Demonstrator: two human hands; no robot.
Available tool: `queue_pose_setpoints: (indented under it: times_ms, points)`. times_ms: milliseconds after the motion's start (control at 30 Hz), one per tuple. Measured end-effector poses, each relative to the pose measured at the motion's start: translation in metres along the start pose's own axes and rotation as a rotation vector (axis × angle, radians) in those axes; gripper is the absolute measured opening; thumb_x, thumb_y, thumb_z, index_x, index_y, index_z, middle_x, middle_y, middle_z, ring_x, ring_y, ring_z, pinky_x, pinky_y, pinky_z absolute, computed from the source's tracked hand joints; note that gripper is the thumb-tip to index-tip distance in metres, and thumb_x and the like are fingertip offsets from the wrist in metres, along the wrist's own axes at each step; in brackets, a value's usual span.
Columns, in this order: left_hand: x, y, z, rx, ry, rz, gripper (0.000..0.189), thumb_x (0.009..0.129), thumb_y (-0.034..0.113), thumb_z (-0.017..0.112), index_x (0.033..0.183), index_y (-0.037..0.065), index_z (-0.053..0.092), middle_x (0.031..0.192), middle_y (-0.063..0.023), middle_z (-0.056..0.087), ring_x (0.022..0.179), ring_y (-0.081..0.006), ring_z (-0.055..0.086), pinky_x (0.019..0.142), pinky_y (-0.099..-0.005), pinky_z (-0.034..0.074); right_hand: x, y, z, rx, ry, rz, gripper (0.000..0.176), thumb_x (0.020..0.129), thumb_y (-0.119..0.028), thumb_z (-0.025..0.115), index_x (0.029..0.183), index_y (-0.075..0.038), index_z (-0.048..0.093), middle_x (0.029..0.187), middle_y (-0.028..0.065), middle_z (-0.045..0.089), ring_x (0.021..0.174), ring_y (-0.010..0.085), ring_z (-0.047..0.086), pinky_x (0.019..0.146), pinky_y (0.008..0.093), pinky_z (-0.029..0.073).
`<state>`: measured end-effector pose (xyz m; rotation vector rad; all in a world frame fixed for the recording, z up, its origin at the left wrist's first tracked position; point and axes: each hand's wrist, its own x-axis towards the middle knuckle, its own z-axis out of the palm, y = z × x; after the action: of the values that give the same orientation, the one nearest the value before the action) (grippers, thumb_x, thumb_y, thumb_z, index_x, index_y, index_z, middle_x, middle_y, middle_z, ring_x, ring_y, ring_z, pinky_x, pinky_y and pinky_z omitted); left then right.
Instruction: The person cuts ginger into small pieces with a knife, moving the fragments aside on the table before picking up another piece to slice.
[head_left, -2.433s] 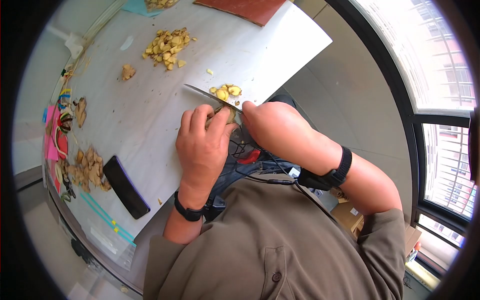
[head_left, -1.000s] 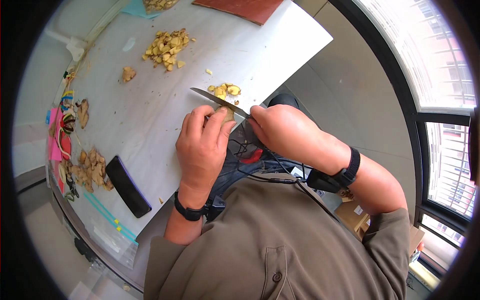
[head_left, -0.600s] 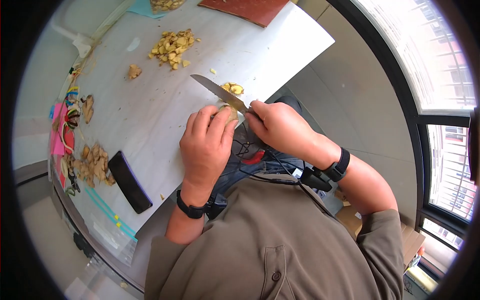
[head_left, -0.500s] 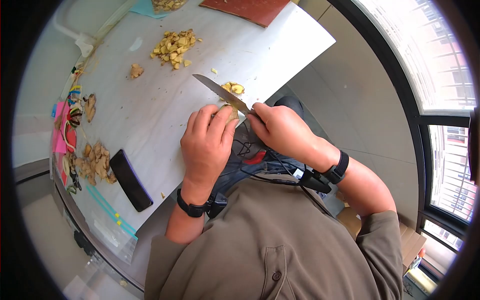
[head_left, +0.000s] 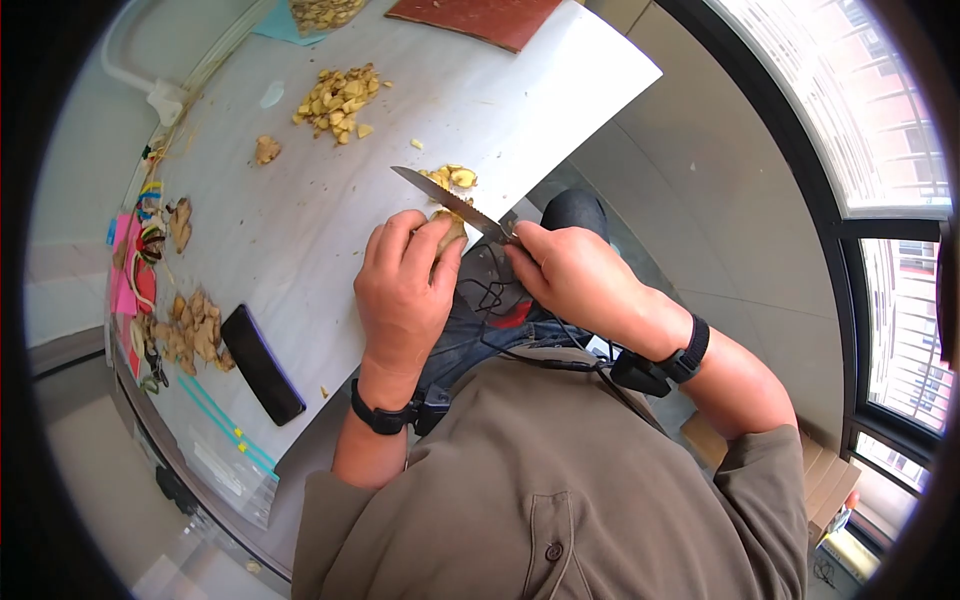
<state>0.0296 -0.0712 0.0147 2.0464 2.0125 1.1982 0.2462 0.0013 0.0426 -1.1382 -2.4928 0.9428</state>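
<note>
My right hand is closed round the handle of a knife, whose blade points up and left across the table edge. Under the fingers of my left hand a piece of ginger is held against the table, right beside the blade. Cut ginger slices lie just beyond the blade. Farther back sits a pile of chopped ginger, with a small ginger knob to its left.
On the white table are a black phone, whole ginger roots, a clear zip bag and a reddish-brown board. Cords and pink paper line the left edge. A bag of slices stands at the back.
The knife's tip has shifted slightly down and right, and my right hand has moved a little down and right. My left hand stays on the ginger, with more slices showing beside the blade.
</note>
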Motion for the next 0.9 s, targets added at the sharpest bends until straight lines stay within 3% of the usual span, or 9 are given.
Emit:
queue_pose_setpoints:
  times_ms: [633, 700, 900]
  points:
    - [0.0, -0.003, -0.002, -0.018, -0.031, 0.027, 0.03, 0.088, 0.005, 0.092, 0.115, 0.003, 0.079, 0.111, -0.0109, 0.071, 0.099, -0.0338, 0.07, 0.084, -0.0451, 0.059, 0.041, -0.006, 0.008, -0.222, -0.096, -0.077, 0.024, 0.109, -0.021, 0.071, 0.096, -0.001, 0.065, 0.071, 0.0238, 0.065, 0.067, 0.048, 0.066, 0.061, 0.0548, 0.052]
    - [-0.001, -0.004, -0.002, -0.008, -0.016, 0.027, 0.03, 0.088, 0.005, 0.092, 0.115, 0.003, 0.079, 0.11, -0.0108, 0.071, 0.099, -0.0338, 0.07, 0.084, -0.0452, 0.059, 0.042, -0.008, 0.01, -0.037, -0.011, -0.018, 0.025, 0.109, -0.021, 0.072, 0.096, 0.0, 0.065, 0.071, 0.025, 0.063, 0.066, 0.0485, 0.064, 0.06, 0.0539, 0.05]
    - [-0.002, -0.008, 0.0, 0.01, -0.005, 0.083, 0.032, 0.089, 0.007, 0.091, 0.118, 0.006, 0.079, 0.113, -0.0074, 0.07, 0.097, -0.0301, 0.069, 0.082, -0.0431, 0.06, 0.025, -0.001, 0.014, 0.012, 0.019, -0.029, 0.026, 0.11, -0.021, 0.07, 0.096, 0.0, 0.064, 0.071, 0.0249, 0.066, 0.068, 0.049, 0.067, 0.061, 0.0575, 0.051]
